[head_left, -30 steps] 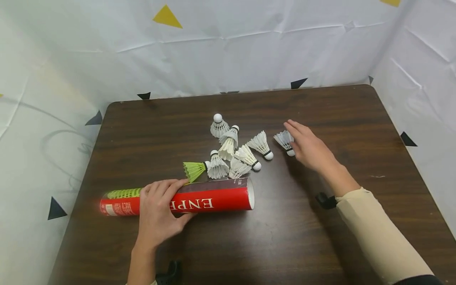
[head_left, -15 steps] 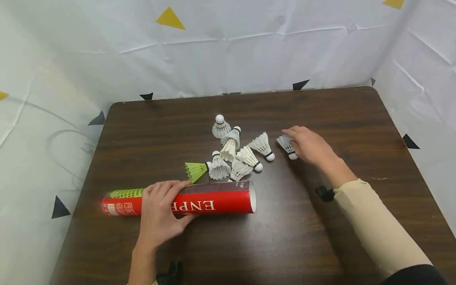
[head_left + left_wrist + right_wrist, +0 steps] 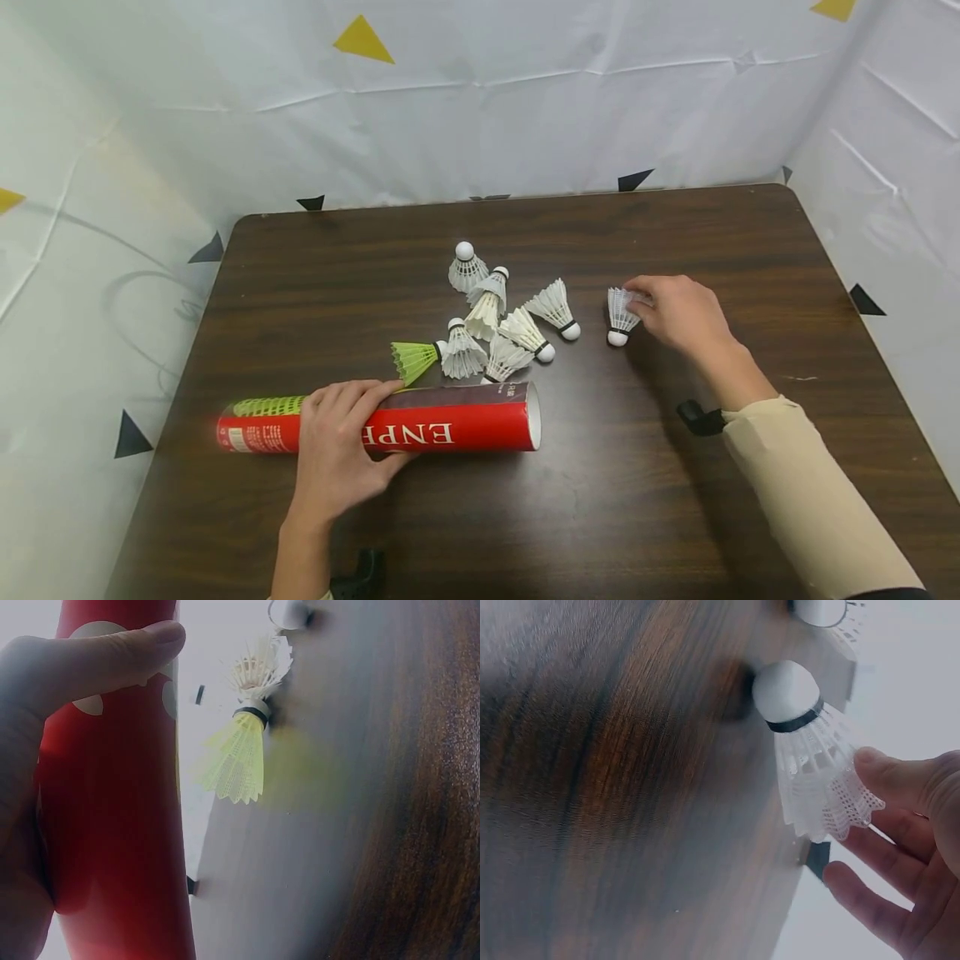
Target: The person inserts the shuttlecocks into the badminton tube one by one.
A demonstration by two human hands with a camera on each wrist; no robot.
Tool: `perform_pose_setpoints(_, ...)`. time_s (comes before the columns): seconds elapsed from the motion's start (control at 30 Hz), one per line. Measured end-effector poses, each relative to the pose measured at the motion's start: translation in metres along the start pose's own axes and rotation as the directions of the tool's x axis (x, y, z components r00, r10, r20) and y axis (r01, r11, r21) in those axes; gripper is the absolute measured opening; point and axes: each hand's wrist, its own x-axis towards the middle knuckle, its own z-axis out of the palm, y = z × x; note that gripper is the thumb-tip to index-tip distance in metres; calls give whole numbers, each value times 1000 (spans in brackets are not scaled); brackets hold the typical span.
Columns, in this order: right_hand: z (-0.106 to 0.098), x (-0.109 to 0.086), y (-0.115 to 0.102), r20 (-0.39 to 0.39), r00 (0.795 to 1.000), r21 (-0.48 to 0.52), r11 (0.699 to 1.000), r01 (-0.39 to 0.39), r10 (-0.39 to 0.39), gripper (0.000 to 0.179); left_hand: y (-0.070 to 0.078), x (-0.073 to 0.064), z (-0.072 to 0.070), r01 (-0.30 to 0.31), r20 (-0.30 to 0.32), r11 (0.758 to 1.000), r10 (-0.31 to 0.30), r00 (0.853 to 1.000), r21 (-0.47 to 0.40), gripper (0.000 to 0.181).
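A red and grey cardboard shuttlecock tube (image 3: pixel 457 429) lies on its side, its right end uncovered. My left hand (image 3: pixel 337 454) grips it around the middle, thumb on the near side; the left wrist view shows the thumb across the tube's red wall (image 3: pixel 120 817). To the right, my right hand (image 3: pixel 686 317) pinches the skirt of a white shuttlecock (image 3: pixel 619 312) between thumb and fingers. That shuttlecock's rounded cork (image 3: pixel 786 690) with its black band faces away from the hand in the right wrist view. Some fingertips are hidden behind the skirt.
Several white shuttlecocks (image 3: pixel 525 333) lie in a loose cluster beyond the tube. A yellow-green shuttlecock (image 3: pixel 414 362) touches the cluster's left side, close to the left fingers. The dark wooden table (image 3: pixel 750 250) is bordered by white sheeting (image 3: pixel 525 125) at the back and sides.
My right hand has come down onto the separate white shuttlecock, taken its skirt between thumb and fingers, and turned it slightly. The left hand and tube stay in place.
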Motion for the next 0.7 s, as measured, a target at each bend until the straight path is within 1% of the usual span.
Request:
perform_pose_setpoints(0.1, -2, -8, 2, -29, 999, 31, 999, -32, 33, 29, 0, 0, 0, 1, -1, 1000, -1, 1000, 2, 85)
perform_pose_setpoints(0.2, -1, -17, 5, -58, 995, 99, 992, -75, 81, 26, 0, -1, 0, 2, 3, 1000, -2, 1000, 3, 85)
perform_pose_setpoints(0.33, 4, -31, 10, -104, 982, 210, 968, -134, 159, 27, 0, 0, -1, 0, 9, 1000, 0, 1000, 5, 85)
perform_pose_setpoints(0.43, 8, -41, 14, -153, 968, 282, 947, -151, 200, 29, -1, 0, -1, -4, 12, 1000, 4, 1000, 4, 85)
perform_pose_setpoints(0.53, 12, -51, 14, -207, 946, 364, 917, -162, 249, 31, -1, 0, -2, -6, 8, 1000, 6, 1000, 4, 85)
perform_pose_setpoints(0.63, 13, -62, 11, -246, 924, 469, 870, -150, 292, 32, -1, 1, -2, -7, 9, 1000, 7, 1000, 2, 85)
perform_pose_setpoints(0.7, 13, -69, 7, -262, 917, 536, 835, -122, 302, 31, -1, 0, -2, -8, 9, 1000, 8, 1000, 3, 85)
